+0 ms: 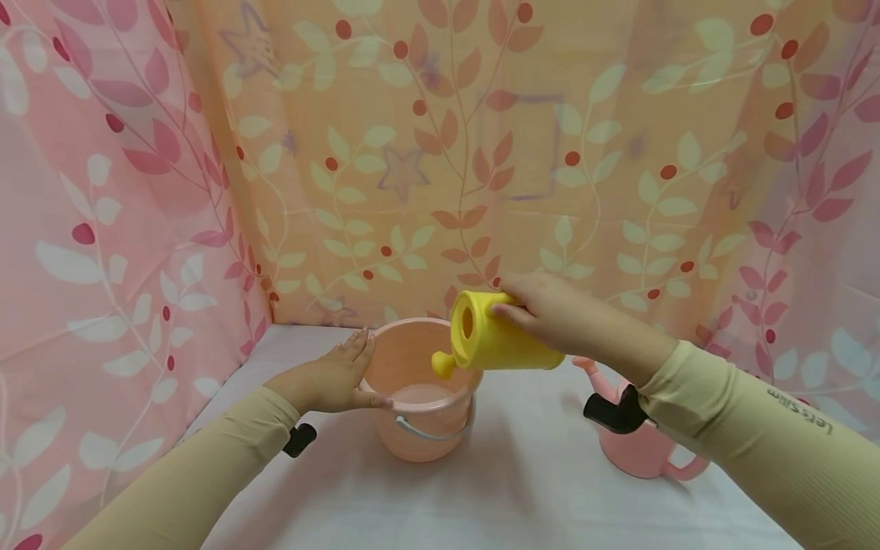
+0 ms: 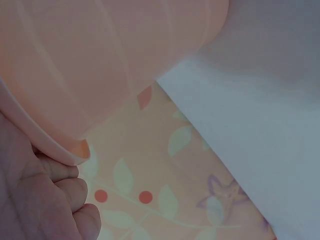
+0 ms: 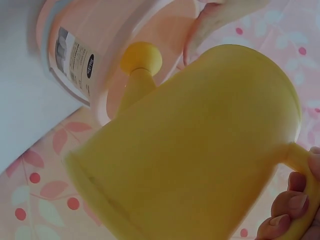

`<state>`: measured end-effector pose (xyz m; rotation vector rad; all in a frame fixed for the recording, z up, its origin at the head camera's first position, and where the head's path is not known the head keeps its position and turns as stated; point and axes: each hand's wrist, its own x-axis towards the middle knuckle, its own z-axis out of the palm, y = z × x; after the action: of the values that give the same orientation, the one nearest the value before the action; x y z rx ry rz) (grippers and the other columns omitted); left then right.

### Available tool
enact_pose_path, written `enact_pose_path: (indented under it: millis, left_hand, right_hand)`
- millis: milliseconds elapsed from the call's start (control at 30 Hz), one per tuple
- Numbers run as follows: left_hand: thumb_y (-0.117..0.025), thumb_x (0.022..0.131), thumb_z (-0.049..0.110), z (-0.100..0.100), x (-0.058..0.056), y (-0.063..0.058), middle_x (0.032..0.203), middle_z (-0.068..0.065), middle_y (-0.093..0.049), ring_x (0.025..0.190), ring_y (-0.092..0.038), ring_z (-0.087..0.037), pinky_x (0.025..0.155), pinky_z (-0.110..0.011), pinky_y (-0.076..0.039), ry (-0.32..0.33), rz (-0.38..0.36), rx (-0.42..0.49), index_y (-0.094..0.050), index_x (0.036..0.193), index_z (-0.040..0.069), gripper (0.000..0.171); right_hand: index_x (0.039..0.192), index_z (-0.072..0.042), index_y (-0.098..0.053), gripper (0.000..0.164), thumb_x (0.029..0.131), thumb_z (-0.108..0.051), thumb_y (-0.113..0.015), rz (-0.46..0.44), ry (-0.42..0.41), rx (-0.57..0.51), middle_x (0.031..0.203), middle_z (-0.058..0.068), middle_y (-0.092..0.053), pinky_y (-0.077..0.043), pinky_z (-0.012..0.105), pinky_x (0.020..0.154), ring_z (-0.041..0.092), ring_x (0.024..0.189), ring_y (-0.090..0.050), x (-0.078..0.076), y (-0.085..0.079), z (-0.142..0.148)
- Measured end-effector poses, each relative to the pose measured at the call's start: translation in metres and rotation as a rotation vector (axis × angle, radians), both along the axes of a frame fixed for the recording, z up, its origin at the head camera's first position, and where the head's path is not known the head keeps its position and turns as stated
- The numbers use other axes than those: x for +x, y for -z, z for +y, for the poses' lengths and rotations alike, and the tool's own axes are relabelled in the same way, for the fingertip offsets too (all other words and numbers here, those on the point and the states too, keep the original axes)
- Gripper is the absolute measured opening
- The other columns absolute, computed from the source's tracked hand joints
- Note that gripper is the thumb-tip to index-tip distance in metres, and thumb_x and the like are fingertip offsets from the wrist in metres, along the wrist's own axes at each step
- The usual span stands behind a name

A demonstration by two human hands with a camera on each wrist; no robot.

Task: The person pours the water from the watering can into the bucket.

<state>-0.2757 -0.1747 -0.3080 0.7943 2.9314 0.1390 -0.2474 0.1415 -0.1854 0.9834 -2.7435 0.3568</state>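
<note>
My right hand (image 1: 557, 313) grips the handle of a yellow watering can (image 1: 505, 344), tipped on its side over a pale pink bucket (image 1: 419, 439). The can's round spout head (image 3: 141, 57) points down inside the bucket's rim. The handle with my fingers curled round it shows in the right wrist view. On the bucket's left rim rests my left hand (image 1: 333, 378), its fingers extended and the thumb along the front edge. The bucket stands upright, with its light handle hanging at the front. I cannot make out any water coming from the spout.
A pink watering can (image 1: 635, 451) stands on the white table (image 1: 550, 489) to the right, partly hidden by my right forearm and a black wrist mount (image 1: 615, 411). Leaf-patterned curtains (image 1: 467, 153) enclose the back and sides.
</note>
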Motion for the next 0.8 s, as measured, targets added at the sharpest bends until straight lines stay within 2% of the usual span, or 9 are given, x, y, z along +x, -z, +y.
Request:
enact_pose_path:
  millis: [267, 800]
  left_hand:
    - [-0.045, 0.074, 0.076, -0.0005, -0.0008, 0.0011, 0.149, -0.027, -0.002, 0.138, -0.004, -0.036, 0.109, -0.05, -0.014, 0.002, 0.0, -0.002, -0.009, 0.142, -0.01, 0.115]
    - [-0.044, 0.074, 0.076, -0.0013, -0.0023, 0.0036, 0.149, -0.027, -0.002, 0.138, -0.003, -0.037, 0.109, -0.05, -0.014, 0.01, 0.01, -0.012, -0.009, 0.142, -0.01, 0.115]
  right_hand:
    - [0.08, -0.014, -0.05, 0.019, 0.09, -0.028, -0.058, 0.0, -0.03, 0.027, 0.068, -0.002, -0.048, -0.041, 0.028, 0.059, 0.016, 0.067, -0.047, -0.0011, -0.0029, -0.003]
    - [0.085, -0.012, -0.052, 0.016, 0.09, -0.026, -0.058, 0.023, -0.068, 0.049, 0.075, 0.0, -0.05, -0.041, 0.029, 0.065, 0.017, 0.074, -0.046, -0.0005, -0.0091, -0.0026]
